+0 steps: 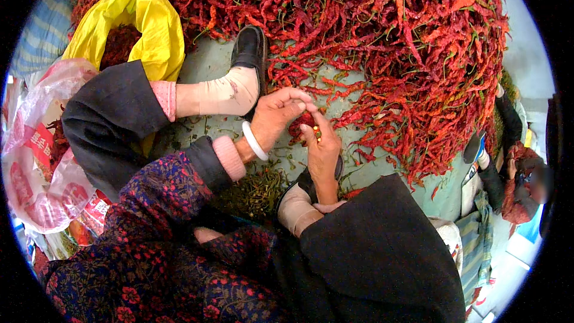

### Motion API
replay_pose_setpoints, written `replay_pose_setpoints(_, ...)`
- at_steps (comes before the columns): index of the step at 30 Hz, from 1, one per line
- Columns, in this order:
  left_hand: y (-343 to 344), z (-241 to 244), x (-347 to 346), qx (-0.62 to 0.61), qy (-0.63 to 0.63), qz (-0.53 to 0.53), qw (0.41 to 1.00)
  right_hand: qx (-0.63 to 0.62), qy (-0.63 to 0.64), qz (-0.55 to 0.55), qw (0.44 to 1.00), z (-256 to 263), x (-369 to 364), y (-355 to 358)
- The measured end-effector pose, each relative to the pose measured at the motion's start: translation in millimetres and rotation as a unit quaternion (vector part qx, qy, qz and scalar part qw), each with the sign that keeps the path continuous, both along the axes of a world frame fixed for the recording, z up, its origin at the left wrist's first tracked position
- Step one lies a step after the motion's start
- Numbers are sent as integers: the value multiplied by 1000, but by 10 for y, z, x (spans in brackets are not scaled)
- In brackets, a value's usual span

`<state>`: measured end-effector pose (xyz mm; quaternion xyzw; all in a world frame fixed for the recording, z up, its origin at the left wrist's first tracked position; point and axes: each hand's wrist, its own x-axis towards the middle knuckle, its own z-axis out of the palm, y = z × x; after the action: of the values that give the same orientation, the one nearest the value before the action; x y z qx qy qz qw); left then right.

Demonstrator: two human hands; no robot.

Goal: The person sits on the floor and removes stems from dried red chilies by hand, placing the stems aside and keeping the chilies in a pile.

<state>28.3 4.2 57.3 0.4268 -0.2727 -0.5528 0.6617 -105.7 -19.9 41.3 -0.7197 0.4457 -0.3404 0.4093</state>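
My left hand (275, 112), with a white bangle at the wrist, meets my right hand (323, 144) at the fingertips in front of me. A gold-coloured ring is on a finger of the right. My left thumb lies close to the bent forefinger, and whether anything is pinched there is too small to tell. Dark red dried chili peppers (299, 126) show just under the fingers; I cannot tell if they are held or lie below. Ahead spreads a large heap of dried red chilies (341, 13), many with stems. Loose chilies (334, 83) reach from its edge towards my hands.
A yellow bag (157, 18) with dark red contents stands at left, beside a clear plastic bag (27, 179) bearing writing. Cut-off stems (258, 190) lie between my legs on the pale floor (210, 58). My black shoe (249, 47) borders the heap. Another person (522, 184) sits far right.
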Motion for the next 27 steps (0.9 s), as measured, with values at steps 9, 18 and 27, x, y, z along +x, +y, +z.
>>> replay_pose_setpoints(9, 45, 99, -59, -6, -75, -46, 996, 134, -31, 63, 989, 113, -28, -11)
replay_pose_setpoints(18, 142, 243, -26, -29, -153, -81, 984, 73, 10, 166, 983, 134, -86, -14)
replay_pose_setpoints(27, 253, 192, -3, -9, 95, -64, 993, 231, -52, 189, 953, 84, -73, 73)
